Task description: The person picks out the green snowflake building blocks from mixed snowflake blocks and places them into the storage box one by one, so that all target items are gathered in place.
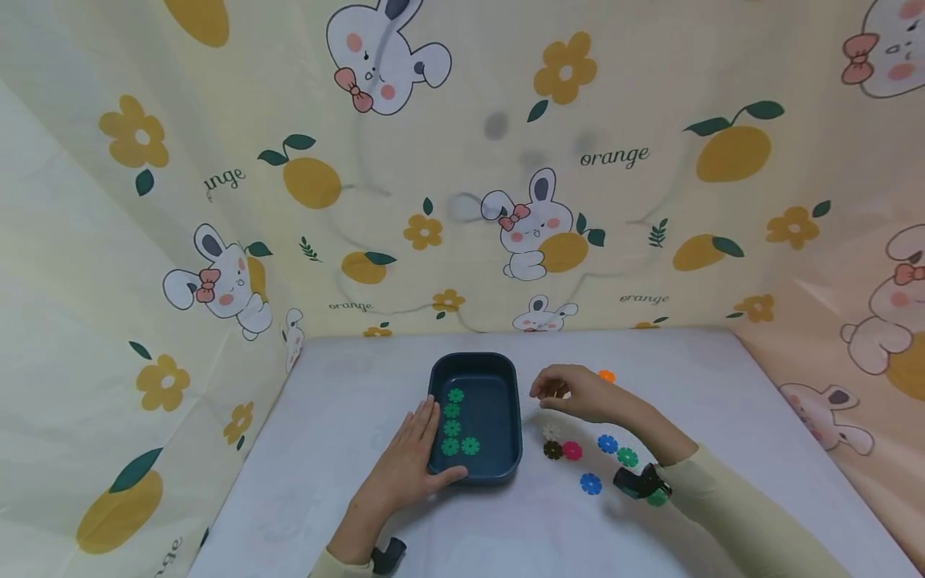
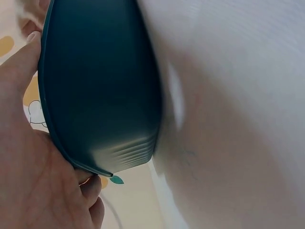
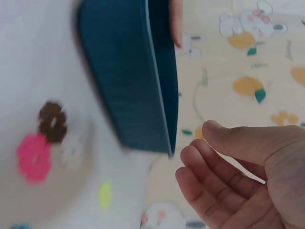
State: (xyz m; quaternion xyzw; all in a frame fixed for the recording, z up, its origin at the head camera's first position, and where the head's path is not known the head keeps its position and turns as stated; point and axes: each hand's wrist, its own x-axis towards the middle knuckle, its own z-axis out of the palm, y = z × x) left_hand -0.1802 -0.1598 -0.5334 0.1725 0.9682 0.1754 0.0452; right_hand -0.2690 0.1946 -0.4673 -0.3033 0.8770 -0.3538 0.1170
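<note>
A dark blue tray (image 1: pixel 511 474) holds several green flower-shaped plastic pieces (image 1: pixel 451 428) along its left side. My left hand (image 1: pixel 405 461) rests against the tray, fingers stretched along the left rim and thumb at the near rim. In the left wrist view, the tray's outer wall (image 2: pixel 100 86) fills the middle. To the right of the tray, my right hand (image 1: pixel 578 393) hovers with loosely bent fingers. Nothing shows between its thumb (image 3: pixel 228 138) and fingers in the right wrist view.
Right of the tray lie flower pieces: white (image 1: pixel 552 432), brown (image 1: pixel 552 450), pink (image 1: pixel 572 450), blue (image 1: pixel 590 483) and green (image 1: pixel 627 457). An orange one (image 1: pixel 607 376) peeks out behind my right hand. A yellow-green piece (image 3: pixel 105 195) appears in the right wrist view. Printed cloth (image 1: pixel 462 241) hangs behind the table.
</note>
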